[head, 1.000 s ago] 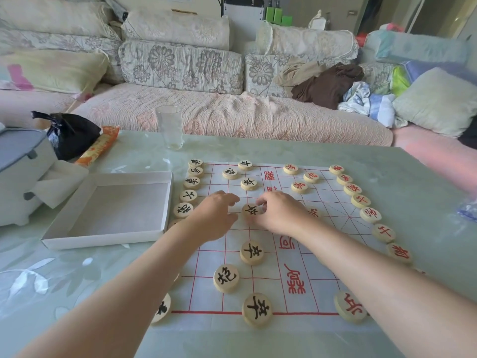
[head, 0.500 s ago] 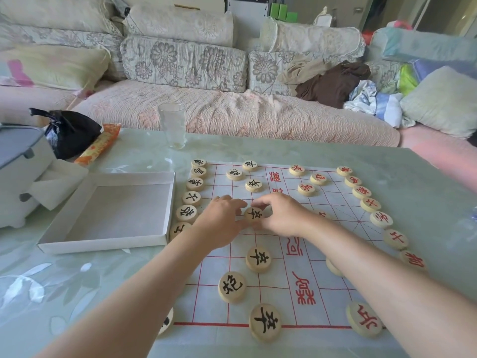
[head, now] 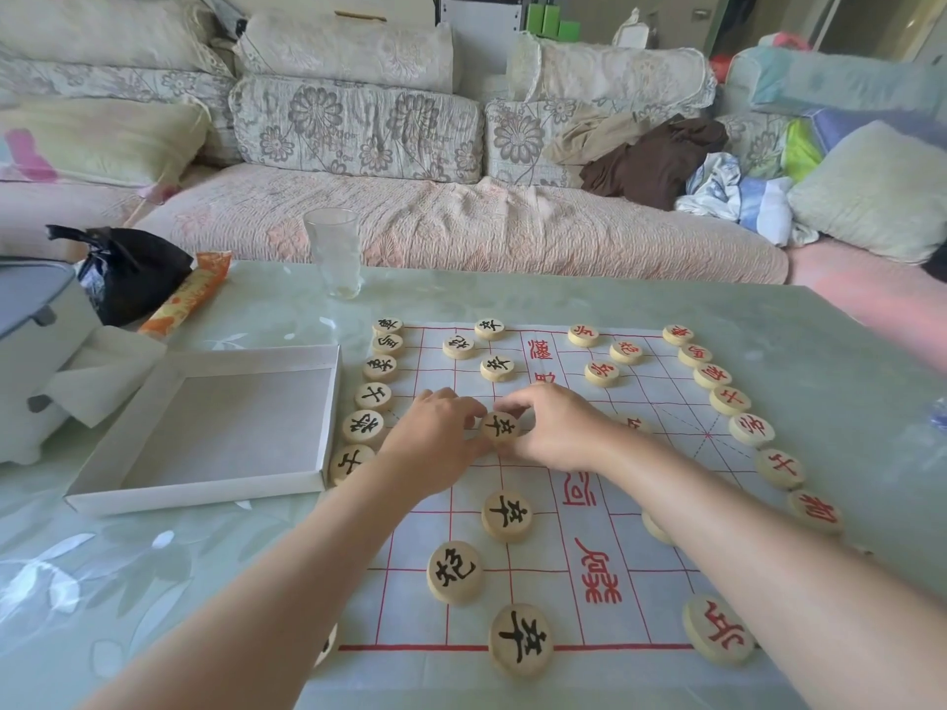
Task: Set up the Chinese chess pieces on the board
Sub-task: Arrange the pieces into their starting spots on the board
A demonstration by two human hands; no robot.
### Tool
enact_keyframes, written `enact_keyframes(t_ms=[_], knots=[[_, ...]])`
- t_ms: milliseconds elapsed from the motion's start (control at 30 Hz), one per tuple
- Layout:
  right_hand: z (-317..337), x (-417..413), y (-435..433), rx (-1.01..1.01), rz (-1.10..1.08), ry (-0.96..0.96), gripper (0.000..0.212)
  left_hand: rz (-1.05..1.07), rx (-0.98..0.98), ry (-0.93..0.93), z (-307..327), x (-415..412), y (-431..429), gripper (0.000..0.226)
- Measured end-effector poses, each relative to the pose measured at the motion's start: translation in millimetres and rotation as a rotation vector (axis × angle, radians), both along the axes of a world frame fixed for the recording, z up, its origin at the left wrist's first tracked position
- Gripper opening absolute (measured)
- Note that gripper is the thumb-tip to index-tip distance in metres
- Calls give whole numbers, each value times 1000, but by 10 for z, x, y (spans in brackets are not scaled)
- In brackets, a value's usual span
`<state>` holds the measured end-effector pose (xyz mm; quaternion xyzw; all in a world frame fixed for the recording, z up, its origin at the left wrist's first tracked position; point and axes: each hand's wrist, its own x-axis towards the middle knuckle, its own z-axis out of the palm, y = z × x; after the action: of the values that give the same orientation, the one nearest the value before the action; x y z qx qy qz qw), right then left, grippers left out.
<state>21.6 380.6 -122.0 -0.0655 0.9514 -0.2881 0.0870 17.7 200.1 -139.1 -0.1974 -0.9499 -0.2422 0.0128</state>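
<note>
From my feed, the counter (head: 845, 361) is pale green and glossy, with a faint leaf pattern showing at its near left. The board (head: 538, 597), a thin white sheet ruled in red, lies flat across its middle and right. Just beside the board's left edge sits a shallow white box (head: 225, 427), open side up. Beyond the box, near the far edge, a clear glass (head: 333, 253) stands upright. At far left I see a black bag (head: 133, 269) with an orange packet (head: 187, 294) against it, a grey-lidded white container (head: 31, 351), and crumpled white paper (head: 102, 376).
</note>
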Motion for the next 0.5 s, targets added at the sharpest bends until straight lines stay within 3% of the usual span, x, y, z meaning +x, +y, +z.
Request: enact_keyframes(t_ms=[100, 267, 500], knots=[[86, -17, 41, -33, -15, 0, 64, 16, 20, -11, 58, -14, -4, 52], [229, -235, 170, -84, -149, 115, 39, 62, 48, 6, 254, -199, -32, 44], [104, -640, 110, 127, -278, 120, 59, 74, 25, -16, 348, -648, 125, 40]])
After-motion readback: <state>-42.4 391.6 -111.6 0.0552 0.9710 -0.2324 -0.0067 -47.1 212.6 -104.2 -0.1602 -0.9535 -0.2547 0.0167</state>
